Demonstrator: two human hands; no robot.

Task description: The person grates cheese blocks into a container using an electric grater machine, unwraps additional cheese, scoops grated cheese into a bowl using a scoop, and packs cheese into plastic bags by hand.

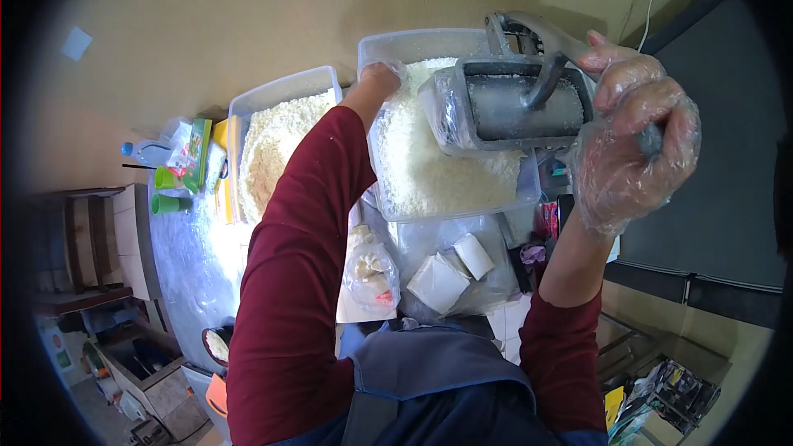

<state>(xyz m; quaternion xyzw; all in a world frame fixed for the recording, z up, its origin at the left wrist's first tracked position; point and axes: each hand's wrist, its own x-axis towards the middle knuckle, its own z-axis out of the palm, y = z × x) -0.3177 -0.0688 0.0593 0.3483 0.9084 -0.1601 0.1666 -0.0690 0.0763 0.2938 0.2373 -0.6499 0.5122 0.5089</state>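
Observation:
My right hand (640,128), in a clear plastic glove, is wrapped round the lever handle (650,140) of a grey metal grater (529,103). The grater's open hopper is tilted over a large clear plastic bin (450,216), with clear plastic wrapped about its left end. White grated cheese (446,173) fills much of this bin. At the bin's upper left side, my left hand (381,79), also gloved, is closed at the rim. Its fingertips are partly hidden.
Left of it stands a second bin (285,83) of grated cheese. White blocks (450,272) lie on plastic sheeting nearer my body, beside a plastic bag (370,277) of pale pieces. Green cups (169,203) and a bottle (149,152) stand at the far left.

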